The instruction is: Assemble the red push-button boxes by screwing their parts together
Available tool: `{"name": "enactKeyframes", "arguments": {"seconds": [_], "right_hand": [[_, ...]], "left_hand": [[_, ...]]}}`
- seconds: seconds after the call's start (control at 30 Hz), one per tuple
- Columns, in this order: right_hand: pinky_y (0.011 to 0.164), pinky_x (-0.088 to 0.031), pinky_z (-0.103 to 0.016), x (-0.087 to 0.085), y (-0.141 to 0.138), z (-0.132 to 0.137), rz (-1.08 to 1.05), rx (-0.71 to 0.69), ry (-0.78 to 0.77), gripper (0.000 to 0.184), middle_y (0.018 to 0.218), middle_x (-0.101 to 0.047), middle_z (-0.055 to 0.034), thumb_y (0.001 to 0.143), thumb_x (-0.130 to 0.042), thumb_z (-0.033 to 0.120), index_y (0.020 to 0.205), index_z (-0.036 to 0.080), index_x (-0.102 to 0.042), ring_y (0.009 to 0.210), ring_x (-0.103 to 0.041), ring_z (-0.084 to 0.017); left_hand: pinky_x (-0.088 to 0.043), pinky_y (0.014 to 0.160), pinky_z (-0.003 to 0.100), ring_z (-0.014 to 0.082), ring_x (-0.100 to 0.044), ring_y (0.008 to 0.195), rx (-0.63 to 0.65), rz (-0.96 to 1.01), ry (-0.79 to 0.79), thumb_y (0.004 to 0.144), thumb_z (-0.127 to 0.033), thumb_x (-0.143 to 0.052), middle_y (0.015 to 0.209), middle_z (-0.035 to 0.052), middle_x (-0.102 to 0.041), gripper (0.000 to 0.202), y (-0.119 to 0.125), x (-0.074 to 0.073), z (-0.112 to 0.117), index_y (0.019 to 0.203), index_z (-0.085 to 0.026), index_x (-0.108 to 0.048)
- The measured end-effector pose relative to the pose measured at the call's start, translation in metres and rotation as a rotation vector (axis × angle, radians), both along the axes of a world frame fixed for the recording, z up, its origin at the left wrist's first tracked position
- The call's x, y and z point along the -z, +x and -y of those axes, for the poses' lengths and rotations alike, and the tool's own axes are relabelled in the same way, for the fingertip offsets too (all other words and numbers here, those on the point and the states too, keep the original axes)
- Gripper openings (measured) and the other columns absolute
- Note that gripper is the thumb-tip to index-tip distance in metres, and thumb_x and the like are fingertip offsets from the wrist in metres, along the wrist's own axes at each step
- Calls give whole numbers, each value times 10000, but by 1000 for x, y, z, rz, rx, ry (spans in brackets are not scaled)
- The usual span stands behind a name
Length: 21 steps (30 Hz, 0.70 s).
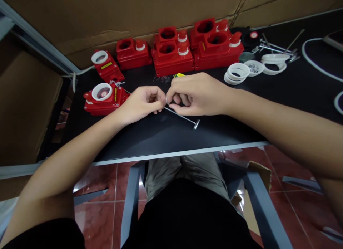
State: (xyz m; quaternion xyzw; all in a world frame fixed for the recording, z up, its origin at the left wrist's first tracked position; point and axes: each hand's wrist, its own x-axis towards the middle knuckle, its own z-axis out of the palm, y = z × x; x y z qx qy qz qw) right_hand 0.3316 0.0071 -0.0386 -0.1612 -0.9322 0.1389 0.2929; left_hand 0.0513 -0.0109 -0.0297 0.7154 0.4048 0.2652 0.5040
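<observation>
My left hand [150, 100] is closed, its fingers curled around the end of a small metal hammer [180, 115]. The hammer's thin rod slants down to the right, to a short cylindrical head above the black tabletop. My right hand [197, 95] is pinched closed, its fingertips meeting those of my left hand. A tiny light-coloured piece shows between them, too small to name. Left of my left hand lies a red call-point box [107, 102] with a white ring and a red knob. Behind my right hand, a yellow-green object [179, 75] is mostly hidden.
Several red housings [174, 59] stand along the cardboard at the back. White rings [235, 73], a dish of small metal parts [254, 67] and more thin metal rods [278, 47] lie at right. A white cable [311, 63] curves along the right; the table's pale front edge [177, 154] is near.
</observation>
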Motion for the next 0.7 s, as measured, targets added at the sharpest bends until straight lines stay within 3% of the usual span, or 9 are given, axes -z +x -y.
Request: {"name": "enactKeyframes", "arguments": {"seconds": [0.3,0.53,0.6,0.7], "right_hand": [[782,-468,-321,7,-2,0,-14,52,89,115,1013,-806,-15,1154,-711,211,1172,217,-824,821,-676,-160],[688,-326,-310,13,-4,2,73,133,274,205,1011,-807,-26,1193,-630,251,1122,208,-818,848,-704,-168],[697,-359,-307,15,-6,1,37,124,253,189,1002,-816,-23,1170,-642,238,1115,204,-820,839,-710,-166],[759,-476,-306,16,-7,-2,-13,105,103,111,979,-832,-8,1095,-710,210,1109,213,-821,810,-713,-161]], "left_hand": [[-670,716,228,137,-748,711,-21,-22,9,951,-149,-917,788,15,-800,112,0,0,0,900,-178,-821],[-638,709,219,125,-732,705,2,-17,20,944,-150,-872,800,13,-795,68,1,1,0,903,-174,-823],[-633,706,226,138,-743,725,0,-18,29,938,-174,-889,817,14,-802,64,2,1,0,938,-185,-826],[-629,737,236,159,-768,796,-36,-4,98,889,-208,-936,873,15,-819,154,4,2,3,970,-211,-804]]}}
